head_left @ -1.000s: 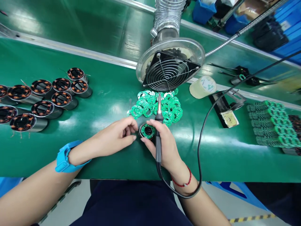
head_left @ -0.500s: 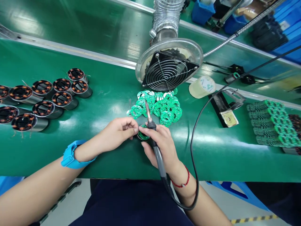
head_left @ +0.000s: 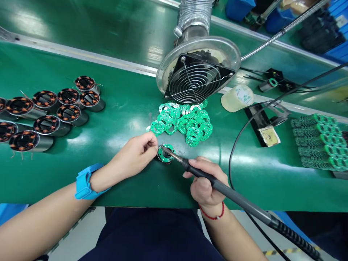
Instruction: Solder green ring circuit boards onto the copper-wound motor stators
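Note:
My right hand [head_left: 203, 190] grips a soldering iron [head_left: 240, 201], its tip slanting left and down onto a ring-shaped green circuit board [head_left: 162, 155]. That board sits on top of a round motor stator, whose body is mostly hidden beneath it. At the board's left edge, the thumb and forefinger of my left hand [head_left: 138, 152] are pinched together. What lies between these fingertips is too small to make out. Just beyond is a loose pile of green ring boards [head_left: 193, 135].
A fume extractor fan [head_left: 193, 83] hangs over the pile. Several stators with copper windings [head_left: 45, 99] stand at left. To the right are a yellowish roll [head_left: 237, 98], an iron stand with a sponge [head_left: 269, 136] and stacked green-topped parts [head_left: 320, 143]. The iron's cable [head_left: 235, 145] loops nearby.
My right hand has drawn back right from the board and turned the soldering iron, whose tip pointed up and away before, down onto the board. My left hand stays pinched at the board's edge.

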Action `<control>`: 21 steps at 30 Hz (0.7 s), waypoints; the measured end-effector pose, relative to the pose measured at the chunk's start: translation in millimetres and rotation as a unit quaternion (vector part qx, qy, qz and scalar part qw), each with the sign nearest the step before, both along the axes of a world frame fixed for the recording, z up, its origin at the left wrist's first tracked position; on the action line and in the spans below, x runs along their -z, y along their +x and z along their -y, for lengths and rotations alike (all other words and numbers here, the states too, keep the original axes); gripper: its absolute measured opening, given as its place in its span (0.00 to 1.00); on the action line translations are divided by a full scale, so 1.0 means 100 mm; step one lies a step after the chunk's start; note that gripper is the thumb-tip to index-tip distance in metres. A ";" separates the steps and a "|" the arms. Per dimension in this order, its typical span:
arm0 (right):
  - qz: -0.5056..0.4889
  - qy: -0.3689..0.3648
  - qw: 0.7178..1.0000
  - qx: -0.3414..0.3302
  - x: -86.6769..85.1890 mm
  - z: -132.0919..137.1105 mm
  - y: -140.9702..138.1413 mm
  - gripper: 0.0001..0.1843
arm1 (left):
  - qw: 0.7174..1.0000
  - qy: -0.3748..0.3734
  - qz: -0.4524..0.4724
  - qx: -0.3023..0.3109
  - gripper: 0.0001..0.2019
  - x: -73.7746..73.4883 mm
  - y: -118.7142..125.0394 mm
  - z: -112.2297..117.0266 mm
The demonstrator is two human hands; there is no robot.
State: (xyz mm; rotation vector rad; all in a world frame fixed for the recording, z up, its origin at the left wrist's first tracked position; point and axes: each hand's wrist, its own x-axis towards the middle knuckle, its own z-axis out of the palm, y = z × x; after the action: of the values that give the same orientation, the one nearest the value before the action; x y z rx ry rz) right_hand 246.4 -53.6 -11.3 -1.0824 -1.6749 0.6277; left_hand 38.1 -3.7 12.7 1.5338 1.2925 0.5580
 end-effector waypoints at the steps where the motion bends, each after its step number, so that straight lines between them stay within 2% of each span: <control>1: -0.019 0.020 1.000 -0.007 -0.01 -0.01 -0.01 0.17 | 1.000 0.003 -0.004 0.001 0.05 -0.01 0.00 0.00; 3: -0.053 0.052 0.997 -0.013 -0.04 -0.02 -0.02 0.14 | 1.000 0.007 -0.009 0.003 0.05 -0.02 0.01 -0.01; 7: -0.058 0.051 0.997 -0.008 -0.08 -0.05 -0.04 0.14 | 1.000 0.014 -0.025 0.002 0.05 -0.04 0.03 -0.01; 13: -0.052 0.057 0.997 -0.001 -0.04 -0.02 -0.03 0.14 | 0.996 0.055 -0.068 0.005 0.04 -0.06 0.04 -0.01; 16: -0.057 0.036 0.998 0.019 -0.04 -0.04 -0.06 0.16 | 0.994 0.076 -0.078 0.008 0.04 -0.07 0.05 0.00; 18: -0.007 0.002 1.000 0.014 -0.07 -0.08 -0.08 0.18 | 0.993 0.086 -0.082 0.010 0.04 -0.07 0.05 0.00; 21: 0.109 -0.047 0.991 -0.068 -0.12 -0.17 -0.11 0.24 | 0.992 0.095 -0.082 0.012 0.05 -0.07 0.06 0.00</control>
State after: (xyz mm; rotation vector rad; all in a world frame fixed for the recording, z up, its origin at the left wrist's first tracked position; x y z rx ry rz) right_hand 235.8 -37.0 0.7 -1.1431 -1.9375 0.7025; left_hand 44.0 -3.6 20.0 1.7821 1.3730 0.5625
